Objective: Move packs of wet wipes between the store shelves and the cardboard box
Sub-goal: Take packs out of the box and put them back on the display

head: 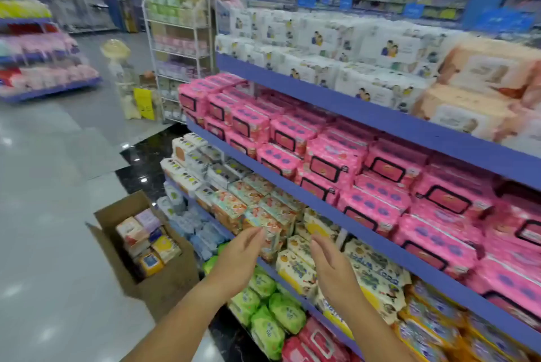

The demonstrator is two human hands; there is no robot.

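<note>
Blue store shelves [322, 209] run along my right, packed with wet wipe packs: white ones on top, pink packs [330, 162] on the second tier, teal-and-orange packs [272, 215] and cream packs [295, 271] on the third. My left hand [240, 259] and my right hand [333, 268] are both raised in front of the third tier, fingers spread, holding nothing. The left fingertips are just at the front teal-and-orange pack. An open cardboard box [164, 288] stands on the floor to the left, holding several assorted packs [146, 241].
Green packs [272, 312] and red packs [316, 341] fill the bottom tier below my arms. A white wire rack [178, 48] stands at the shelf's far end. Another display shelf [44, 69] is across the grey tiled aisle on the left.
</note>
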